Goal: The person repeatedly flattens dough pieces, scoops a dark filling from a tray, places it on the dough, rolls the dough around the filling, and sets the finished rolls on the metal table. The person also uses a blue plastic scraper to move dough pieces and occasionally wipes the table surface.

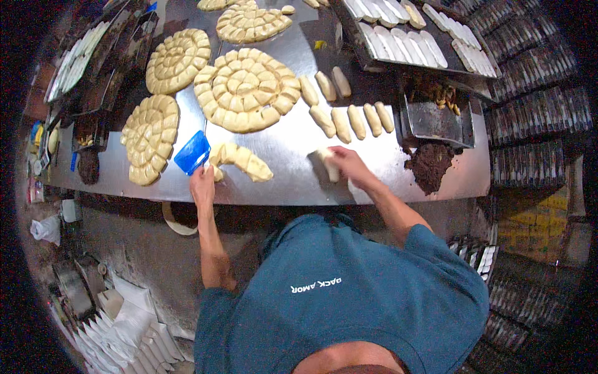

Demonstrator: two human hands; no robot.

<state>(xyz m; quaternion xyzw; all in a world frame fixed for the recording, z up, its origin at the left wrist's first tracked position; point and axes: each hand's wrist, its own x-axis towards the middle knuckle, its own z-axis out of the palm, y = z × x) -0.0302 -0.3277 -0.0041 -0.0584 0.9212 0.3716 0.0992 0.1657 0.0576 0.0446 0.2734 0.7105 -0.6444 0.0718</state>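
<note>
My left hand [203, 181] grips a blue plastic dough scraper [192, 153] at the front edge of the metal table. Just right of it lies a curved strip of dough [243, 161], partly cut through. My right hand [349, 164] holds a slightly blurred dough piece [330, 167] low over the table; whether it touches the surface I cannot tell. Beyond that hand lie several shaped dough rolls [356, 122]. A large coil of scored dough [247, 89] sits behind the strip, with another scored coil [152, 138] to the left.
A dark crumbly filling [432, 166] is heaped at the right, before a metal tin [439, 117]. Behind it, a tray [420, 68] holds rows of pale pieces. More dough coils [178, 61] lie farther back. Stacked racks [537, 112] stand at the far right.
</note>
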